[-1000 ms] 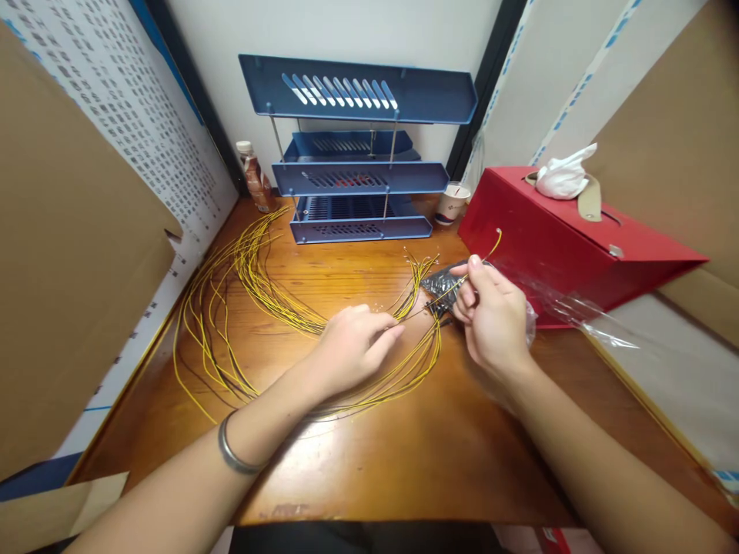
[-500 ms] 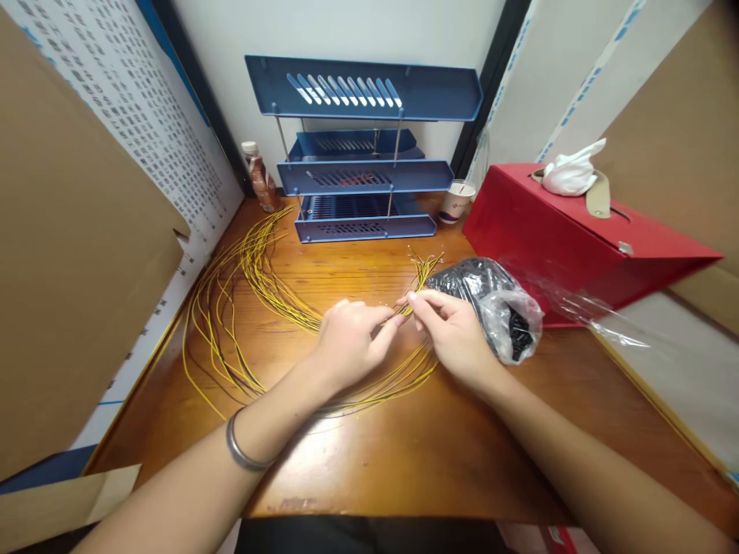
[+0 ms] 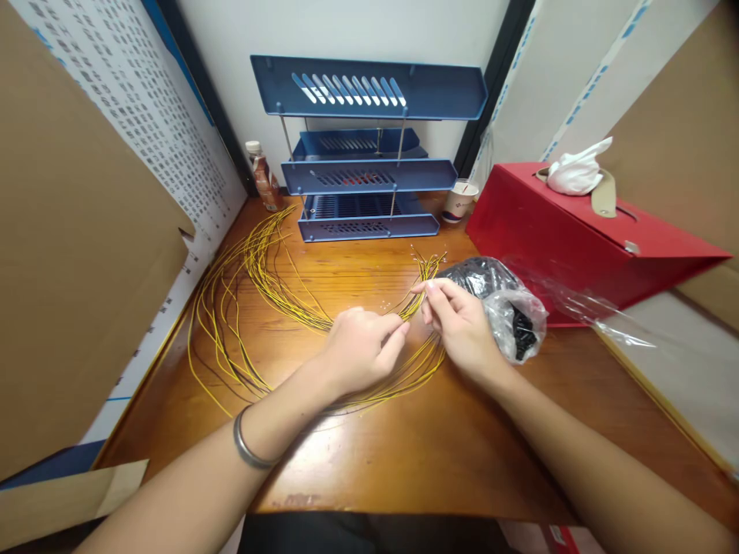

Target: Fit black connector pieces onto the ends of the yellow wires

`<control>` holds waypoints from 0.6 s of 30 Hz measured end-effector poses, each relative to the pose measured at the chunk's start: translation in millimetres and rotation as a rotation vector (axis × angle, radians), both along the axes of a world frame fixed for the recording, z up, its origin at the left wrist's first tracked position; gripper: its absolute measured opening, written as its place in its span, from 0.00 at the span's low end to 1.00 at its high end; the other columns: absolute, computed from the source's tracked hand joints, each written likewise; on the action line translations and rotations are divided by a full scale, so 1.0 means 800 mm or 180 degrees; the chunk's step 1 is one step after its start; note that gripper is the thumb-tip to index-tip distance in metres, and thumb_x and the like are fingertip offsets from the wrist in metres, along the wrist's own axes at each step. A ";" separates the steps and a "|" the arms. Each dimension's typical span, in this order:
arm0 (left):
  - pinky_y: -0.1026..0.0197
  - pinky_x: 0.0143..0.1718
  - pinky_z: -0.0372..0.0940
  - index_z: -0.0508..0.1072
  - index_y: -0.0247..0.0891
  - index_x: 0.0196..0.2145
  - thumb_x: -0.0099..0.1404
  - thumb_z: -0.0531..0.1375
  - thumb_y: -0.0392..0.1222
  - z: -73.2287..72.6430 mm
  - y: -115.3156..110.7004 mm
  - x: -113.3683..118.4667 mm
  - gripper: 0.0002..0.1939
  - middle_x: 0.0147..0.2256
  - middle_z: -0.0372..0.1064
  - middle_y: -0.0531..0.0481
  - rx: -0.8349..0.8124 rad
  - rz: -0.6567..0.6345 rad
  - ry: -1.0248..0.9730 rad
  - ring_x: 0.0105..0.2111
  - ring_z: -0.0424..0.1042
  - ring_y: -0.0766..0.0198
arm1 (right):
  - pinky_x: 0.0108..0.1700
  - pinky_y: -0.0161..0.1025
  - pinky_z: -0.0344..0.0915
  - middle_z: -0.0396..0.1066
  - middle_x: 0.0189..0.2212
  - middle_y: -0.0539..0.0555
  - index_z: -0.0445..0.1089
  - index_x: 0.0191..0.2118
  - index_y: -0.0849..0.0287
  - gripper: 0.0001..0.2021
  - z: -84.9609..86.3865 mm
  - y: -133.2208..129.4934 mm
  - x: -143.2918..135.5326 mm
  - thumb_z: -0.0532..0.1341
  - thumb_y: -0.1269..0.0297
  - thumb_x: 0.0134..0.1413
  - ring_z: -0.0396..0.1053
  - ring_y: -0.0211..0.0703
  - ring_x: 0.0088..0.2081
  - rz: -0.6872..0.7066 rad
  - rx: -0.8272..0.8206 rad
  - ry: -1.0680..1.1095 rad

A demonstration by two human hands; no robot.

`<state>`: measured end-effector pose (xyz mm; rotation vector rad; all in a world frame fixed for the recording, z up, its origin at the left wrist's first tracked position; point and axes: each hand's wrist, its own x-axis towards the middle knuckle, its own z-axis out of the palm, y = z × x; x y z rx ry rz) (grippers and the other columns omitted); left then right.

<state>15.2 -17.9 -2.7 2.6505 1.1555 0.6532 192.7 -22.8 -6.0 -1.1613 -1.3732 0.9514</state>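
Thin yellow and dark wires [image 3: 222, 308] lie in a wide loop on the wooden table. Their gathered ends [image 3: 428, 268] fan out by a plastic bag. My left hand [image 3: 361, 350] is closed over the loop, thumb and forefinger pinched beside the wires; whatever lies between them is hidden. My right hand [image 3: 459, 323] is at the bundled ends, its thumb and forefinger pressed together; what they pinch is too small to make out. A gap separates the two hands. Tiny pale bits [image 3: 386, 305] lie beyond my left hand.
Against my right hand's far side rests a clear bag of black pieces [image 3: 476, 277]. Behind stand a blue tiered tray rack [image 3: 369, 177], a bottle [image 3: 265, 181] and a paper cup [image 3: 460, 201]. A red box [image 3: 548, 238] with tissue is at right; cardboard [image 3: 75, 254] walls the left.
My hands have parted: the right fingertips have moved up and away from the left ones, which were close beside them. The whole view has shifted slightly.
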 end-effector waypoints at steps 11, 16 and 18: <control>0.61 0.26 0.54 0.71 0.39 0.22 0.70 0.51 0.44 -0.003 -0.001 0.000 0.20 0.18 0.69 0.51 0.0033 -0.0076 -0.0183 0.18 0.64 0.65 | 0.32 0.37 0.60 0.68 0.25 0.50 0.70 0.31 0.58 0.16 0.009 -0.018 -0.007 0.58 0.53 0.64 0.64 0.39 0.27 0.0387 0.0151 -0.0808; 0.61 0.26 0.52 0.72 0.39 0.22 0.71 0.51 0.46 -0.002 -0.001 0.000 0.22 0.18 0.69 0.51 -0.0001 -0.0004 -0.0195 0.18 0.64 0.65 | 0.30 0.36 0.60 0.64 0.21 0.48 0.73 0.33 0.59 0.16 0.006 -0.011 -0.005 0.58 0.50 0.63 0.63 0.38 0.25 0.0060 0.0009 -0.0378; 0.61 0.26 0.52 0.73 0.39 0.23 0.71 0.51 0.46 -0.002 -0.001 0.000 0.21 0.18 0.69 0.51 -0.0037 0.0078 -0.0220 0.19 0.65 0.65 | 0.26 0.36 0.55 0.60 0.19 0.46 0.73 0.34 0.59 0.18 0.002 -0.004 -0.001 0.60 0.47 0.61 0.57 0.36 0.21 -0.0221 -0.0222 -0.0084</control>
